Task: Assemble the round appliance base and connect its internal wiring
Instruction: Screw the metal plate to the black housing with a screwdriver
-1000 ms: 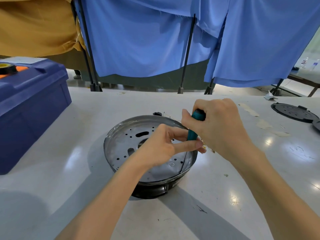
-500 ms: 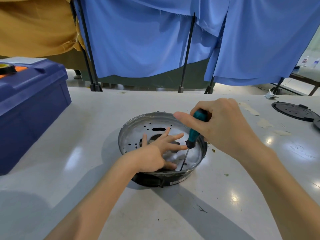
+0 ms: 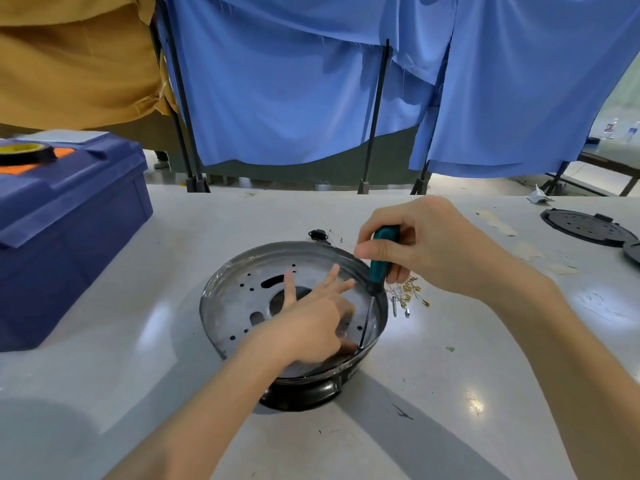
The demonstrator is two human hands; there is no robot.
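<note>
Toolbox [image 3: 69, 237], dark blue with its lid closed, stands at the left edge of the white surface [image 3: 138, 375]; a tape roll [image 3: 26, 154] lies on the lid. Behind the surface hang a mustard cloth [image 3: 69, 64] at the left and blue curtains [image 3: 277, 98] across the middle and right. The round appliance base [image 3: 298, 396] sits near the centre of the surface, well apart from the toolbox. It consists of a black lower housing carrying a shallow perforated metal plate [image 3: 242, 296] with a raised rim, open side up. The left hand [image 3: 311, 327] reaches into the plate from the near side. Three of its fingers [image 3: 289, 282] are straight and spread apart over the central opening, while the thumb side presses down near the right rim; whether anything lies beneath it cannot be determined. A small black part [image 3: 318, 234] lies just behind the base. The right hand [image 3: 433, 251] is above the right rim, fingers curled and clamped on the teal handle of a screwdriver [image 3: 379, 271]. The shaft slopes down, and its tip meets the plate just beside the left hand. Loose screws and brass terminals [image 3: 408, 296] lie on the surface just right of the base. A black perforated disc [image 3: 585, 226] lies at the far right edge.
</note>
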